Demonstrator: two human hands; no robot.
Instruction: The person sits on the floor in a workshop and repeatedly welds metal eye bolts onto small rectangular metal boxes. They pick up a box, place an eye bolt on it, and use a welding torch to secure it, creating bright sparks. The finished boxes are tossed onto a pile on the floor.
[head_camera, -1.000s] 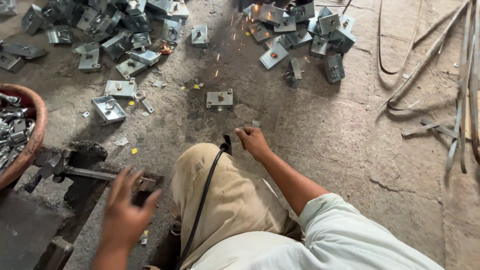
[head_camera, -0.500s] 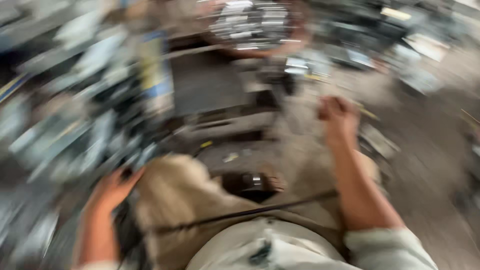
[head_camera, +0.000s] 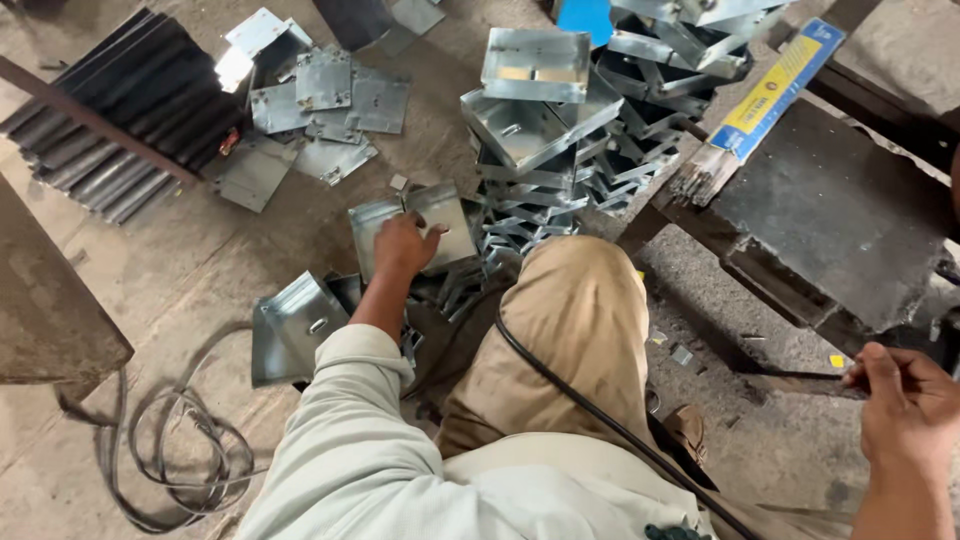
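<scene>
My left hand (head_camera: 400, 245) reaches forward from a light sleeve and grips the near edge of a folded galvanised metal plate (head_camera: 445, 215) lying on the floor. More bent plates (head_camera: 295, 320) lie beside my forearm. At the lower right, my right hand (head_camera: 905, 400) is pinched on a thin dark rod (head_camera: 800, 378) that points left, just beside a dark steel workbench (head_camera: 830, 210). A black cable (head_camera: 580, 395) runs across my tan-trousered knee (head_camera: 575, 320).
A stack of open metal boxes (head_camera: 535, 120) stands ahead. A blue-and-yellow pack of welding rods (head_camera: 770, 95) lies on the workbench. Dark steel strips (head_camera: 120, 120) and flat sheets (head_camera: 330, 100) lie at the upper left. A coiled cable (head_camera: 180, 450) and rusty plate (head_camera: 50, 300) are at the left.
The view has swung from a floor of scattered boxes to a box stack and workbench. My left hand, raised and empty before, now grips a plate. My right hand now holds a rod.
</scene>
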